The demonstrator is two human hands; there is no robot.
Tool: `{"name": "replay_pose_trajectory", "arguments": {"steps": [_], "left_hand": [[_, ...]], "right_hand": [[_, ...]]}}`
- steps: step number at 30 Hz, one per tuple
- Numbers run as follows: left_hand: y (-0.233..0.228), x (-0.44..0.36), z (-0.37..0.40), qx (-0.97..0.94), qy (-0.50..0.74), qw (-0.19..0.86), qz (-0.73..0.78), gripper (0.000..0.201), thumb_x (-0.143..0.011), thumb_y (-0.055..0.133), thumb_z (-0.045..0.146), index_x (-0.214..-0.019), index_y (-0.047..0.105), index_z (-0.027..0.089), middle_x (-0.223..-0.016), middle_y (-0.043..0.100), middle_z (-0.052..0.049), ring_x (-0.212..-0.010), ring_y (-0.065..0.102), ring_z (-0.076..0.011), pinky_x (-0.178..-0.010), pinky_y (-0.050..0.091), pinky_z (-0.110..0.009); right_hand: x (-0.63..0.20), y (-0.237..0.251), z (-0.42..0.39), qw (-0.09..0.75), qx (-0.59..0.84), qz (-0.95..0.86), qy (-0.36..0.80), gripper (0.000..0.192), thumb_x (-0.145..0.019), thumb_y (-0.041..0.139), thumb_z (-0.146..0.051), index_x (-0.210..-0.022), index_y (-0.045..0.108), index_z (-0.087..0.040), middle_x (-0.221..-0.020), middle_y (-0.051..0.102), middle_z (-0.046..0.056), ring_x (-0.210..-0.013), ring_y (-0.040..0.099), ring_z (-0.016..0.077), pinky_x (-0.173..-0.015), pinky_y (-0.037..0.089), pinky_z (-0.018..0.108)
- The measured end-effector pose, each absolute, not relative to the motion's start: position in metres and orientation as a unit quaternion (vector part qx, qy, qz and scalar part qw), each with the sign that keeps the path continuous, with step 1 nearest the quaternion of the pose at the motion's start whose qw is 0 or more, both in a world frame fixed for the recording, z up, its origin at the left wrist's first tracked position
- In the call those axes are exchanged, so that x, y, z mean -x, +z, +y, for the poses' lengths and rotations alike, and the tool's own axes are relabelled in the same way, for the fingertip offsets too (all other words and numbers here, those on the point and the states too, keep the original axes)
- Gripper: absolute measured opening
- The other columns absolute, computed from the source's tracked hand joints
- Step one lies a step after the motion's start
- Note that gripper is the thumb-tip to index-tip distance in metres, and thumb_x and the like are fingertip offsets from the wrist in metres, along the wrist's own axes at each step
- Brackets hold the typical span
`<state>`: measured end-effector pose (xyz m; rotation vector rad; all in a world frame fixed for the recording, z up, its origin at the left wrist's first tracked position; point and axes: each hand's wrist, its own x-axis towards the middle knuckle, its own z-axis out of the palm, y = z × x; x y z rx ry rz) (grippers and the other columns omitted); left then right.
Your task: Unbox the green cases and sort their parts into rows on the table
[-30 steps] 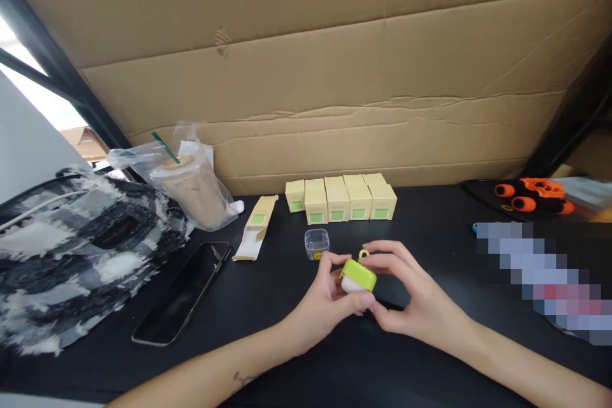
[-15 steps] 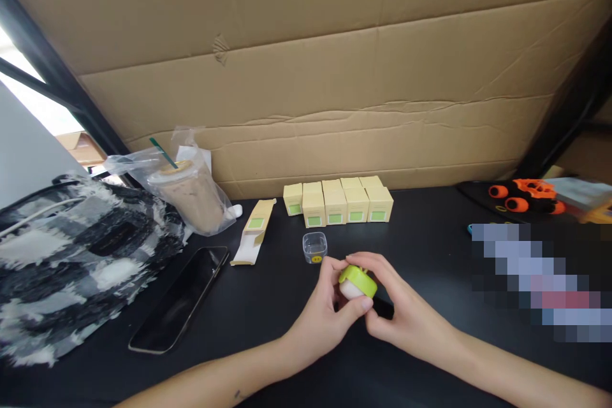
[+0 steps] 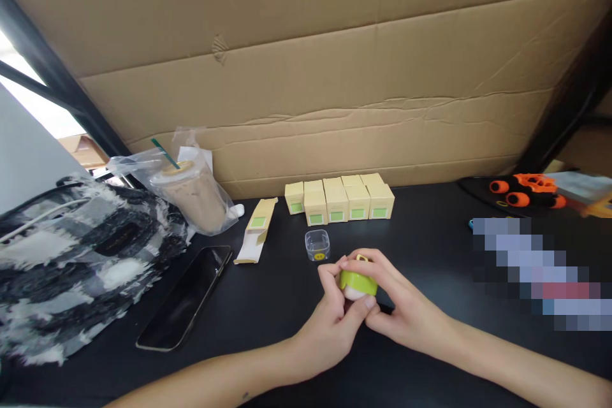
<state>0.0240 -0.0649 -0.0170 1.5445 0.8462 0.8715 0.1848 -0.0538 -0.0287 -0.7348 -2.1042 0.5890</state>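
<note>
Both my hands hold one small object with a lime-green lid over a white body, low over the black table. My left hand grips it from the left and below, thumb on the white part. From the right, my right hand wraps over it, fingers curled across the top of the lid. A small yellow ring shows just above the lid. Just beyond my hands stands a little clear plastic cube with a yellow dot. A row of small cream boxes with green labels lines the cardboard wall.
A flattened cream box and a black phone lie to the left. An iced drink in a plastic bag leans by a black-and-white fuzzy bag. Orange and black parts sit far right. Cardboard closes the back.
My hands have closed tighter around the green-lidded object. The lid, tilted before, now sits level, and my right fingers have come over its top.
</note>
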Motion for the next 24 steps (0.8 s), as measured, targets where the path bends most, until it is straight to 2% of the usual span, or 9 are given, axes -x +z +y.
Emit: {"name": "replay_pose_trajectory", "arguments": {"steps": [5, 11, 13, 15, 18, 22, 24], "left_hand": [[-0.018, -0.023, -0.063, -0.642, 0.381, 0.567, 0.35, 0.028, -0.089, 0.052, 0.032, -0.099, 0.028, 0.023, -0.114, 0.041, -0.006, -0.108, 0.046, -0.0177, -0.095, 0.035, -0.033], [-0.013, -0.017, -0.056, -0.63, 0.365, 0.608, 0.315, 0.037, -0.087, 0.055, 0.036, -0.113, 0.031, 0.023, -0.117, 0.043, -0.006, -0.109, 0.044, -0.0181, -0.095, 0.033, -0.034], [-0.013, -0.015, -0.051, -0.62, 0.357, 0.634, 0.294, 0.046, -0.085, 0.057, 0.037, -0.118, 0.028, 0.024, -0.11, 0.049, -0.004, -0.102, 0.049, -0.0168, -0.089, 0.036, -0.032], [-0.014, -0.012, -0.046, -0.606, 0.334, 0.665, 0.281, 0.056, -0.082, 0.06, 0.039, -0.121, 0.022, 0.025, -0.095, 0.055, -0.002, -0.084, 0.054, -0.0141, -0.074, 0.04, -0.029], [-0.017, -0.007, -0.038, -0.593, 0.284, 0.701, 0.277, 0.057, -0.077, 0.065, 0.042, -0.111, 0.024, 0.023, -0.072, 0.057, 0.004, -0.061, 0.051, -0.0104, -0.058, 0.037, -0.025], [-0.012, -0.001, -0.032, -0.591, 0.228, 0.724, 0.273, 0.054, -0.07, 0.07, 0.042, -0.1, 0.03, 0.022, -0.062, 0.054, 0.007, -0.053, 0.045, -0.0076, -0.049, 0.03, -0.021], [-0.003, 0.004, -0.032, -0.606, 0.227, 0.708, 0.283, 0.048, -0.072, 0.069, 0.039, -0.097, 0.032, 0.022, -0.065, 0.054, 0.007, -0.054, 0.045, -0.0066, -0.051, 0.031, -0.02]], "right_hand": [[-0.186, -0.027, -0.052, 0.401, 0.28, -0.845, 0.217, 0.065, -0.075, 0.046, -0.001, -0.131, 0.036, -0.032, -0.123, 0.043, 0.008, -0.12, 0.045, 0.0219, -0.1, 0.041, 0.039], [-0.193, -0.023, -0.046, 0.4, 0.305, -0.828, 0.246, 0.072, -0.065, 0.052, 0.002, -0.128, 0.04, -0.03, -0.118, 0.045, 0.007, -0.11, 0.052, 0.0224, -0.093, 0.047, 0.038], [-0.198, -0.02, -0.043, 0.393, 0.298, -0.818, 0.295, 0.065, -0.069, 0.056, -0.002, -0.126, 0.041, -0.029, -0.117, 0.045, 0.007, -0.102, 0.056, 0.0202, -0.085, 0.051, 0.034], [-0.204, -0.018, -0.039, 0.377, 0.278, -0.808, 0.357, 0.055, -0.076, 0.061, -0.01, -0.123, 0.042, -0.029, -0.117, 0.046, 0.006, -0.098, 0.058, 0.0175, -0.082, 0.052, 0.031], [-0.212, -0.016, -0.036, 0.36, 0.263, -0.788, 0.425, 0.044, -0.078, 0.067, -0.021, -0.117, 0.047, -0.027, -0.112, 0.051, 0.004, -0.097, 0.06, 0.0166, -0.085, 0.051, 0.032], [-0.214, -0.019, -0.034, 0.366, 0.263, -0.752, 0.48, 0.045, -0.074, 0.073, -0.028, -0.111, 0.046, -0.025, -0.094, 0.056, 0.0, -0.086, 0.061, 0.0152, -0.078, 0.052, 0.031], [-0.213, -0.021, -0.031, 0.406, 0.277, -0.723, 0.486, 0.045, -0.074, 0.073, -0.035, -0.108, 0.045, -0.026, -0.091, 0.057, 0.0, -0.081, 0.061, 0.0146, -0.073, 0.053, 0.03]]}}
